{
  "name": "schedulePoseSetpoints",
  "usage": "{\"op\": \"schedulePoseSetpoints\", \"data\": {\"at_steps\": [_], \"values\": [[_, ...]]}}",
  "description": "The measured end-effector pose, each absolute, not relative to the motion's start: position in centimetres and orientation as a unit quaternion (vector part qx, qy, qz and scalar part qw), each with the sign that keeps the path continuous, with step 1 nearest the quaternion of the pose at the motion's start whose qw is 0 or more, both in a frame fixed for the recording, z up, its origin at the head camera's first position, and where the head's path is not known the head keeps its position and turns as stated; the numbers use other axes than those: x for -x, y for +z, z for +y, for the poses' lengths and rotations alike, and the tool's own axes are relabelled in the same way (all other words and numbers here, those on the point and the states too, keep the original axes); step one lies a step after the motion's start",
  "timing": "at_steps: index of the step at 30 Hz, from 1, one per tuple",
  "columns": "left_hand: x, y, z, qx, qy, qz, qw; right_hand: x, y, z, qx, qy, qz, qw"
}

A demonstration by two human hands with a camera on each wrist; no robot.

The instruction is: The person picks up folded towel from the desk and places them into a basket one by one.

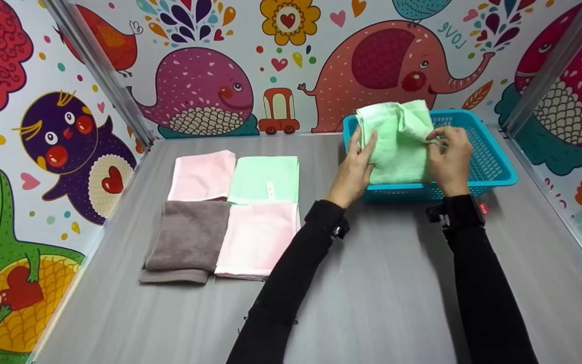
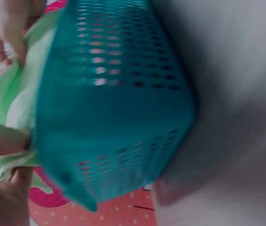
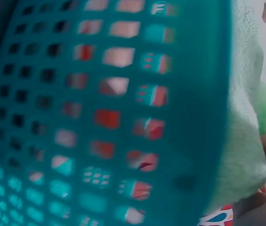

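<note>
A light green towel (image 1: 399,151), folded but with its top layer rumpled, is held up over the left part of a teal plastic basket (image 1: 490,151). My left hand (image 1: 351,172) grips the towel's left edge between thumb and fingers, which also shows in the left wrist view. On the other side my right hand (image 1: 450,156) pinches the towel's right edge, where a fold stands out. In the right wrist view the towel (image 3: 241,155) overlaps the basket's rim, with fingertips at its edge. The basket's inside is partly hidden behind the towel.
Left of the basket, folded towels lie in a two-by-two block: a pink one (image 1: 202,175), a green one with a white tag (image 1: 265,174), a grey-brown one (image 1: 190,235) and another pink one (image 1: 256,237). Cartoon-printed walls with metal posts (image 1: 114,71) border the grey table (image 1: 367,283).
</note>
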State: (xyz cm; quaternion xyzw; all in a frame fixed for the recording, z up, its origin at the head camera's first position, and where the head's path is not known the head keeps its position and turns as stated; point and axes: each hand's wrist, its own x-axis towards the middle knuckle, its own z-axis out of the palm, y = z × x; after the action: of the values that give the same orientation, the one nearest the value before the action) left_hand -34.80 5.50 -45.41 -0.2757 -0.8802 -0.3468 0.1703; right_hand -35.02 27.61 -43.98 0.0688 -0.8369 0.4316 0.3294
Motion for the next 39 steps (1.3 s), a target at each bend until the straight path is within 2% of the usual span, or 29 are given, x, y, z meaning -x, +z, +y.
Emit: {"op": "schedulePoseSetpoints", "data": {"at_steps": [4, 7, 10, 15, 20, 30, 39], "values": [[35.2, -46.4, 6.0, 0.263, -0.292, -0.906, 0.154, 35.2, -45.1, 28.2, -0.071, 0.413, -0.873, 0.251], [35.5, -46.3, 6.2, 0.257, -0.235, -0.930, 0.115, 35.4, -45.5, 28.6, -0.083, 0.393, -0.897, 0.185], [35.8, -46.0, 6.3, 0.263, -0.169, -0.947, 0.077, 35.7, -45.5, 28.9, -0.080, 0.374, -0.912, 0.149], [35.9, -46.0, 5.9, 0.252, -0.089, -0.961, 0.067, 36.2, -45.3, 28.5, -0.048, 0.350, -0.925, 0.137], [35.6, -46.2, 5.7, 0.239, -0.077, -0.965, 0.071, 36.0, -45.2, 28.1, -0.028, 0.288, -0.949, 0.129], [35.4, -46.2, 5.7, 0.230, -0.106, -0.964, 0.075, 35.8, -44.8, 28.4, -0.031, 0.182, -0.983, 0.020], [35.7, -46.3, 5.5, 0.249, -0.104, -0.961, 0.058, 36.2, -44.5, 28.3, -0.039, 0.162, -0.986, -0.023]]}}
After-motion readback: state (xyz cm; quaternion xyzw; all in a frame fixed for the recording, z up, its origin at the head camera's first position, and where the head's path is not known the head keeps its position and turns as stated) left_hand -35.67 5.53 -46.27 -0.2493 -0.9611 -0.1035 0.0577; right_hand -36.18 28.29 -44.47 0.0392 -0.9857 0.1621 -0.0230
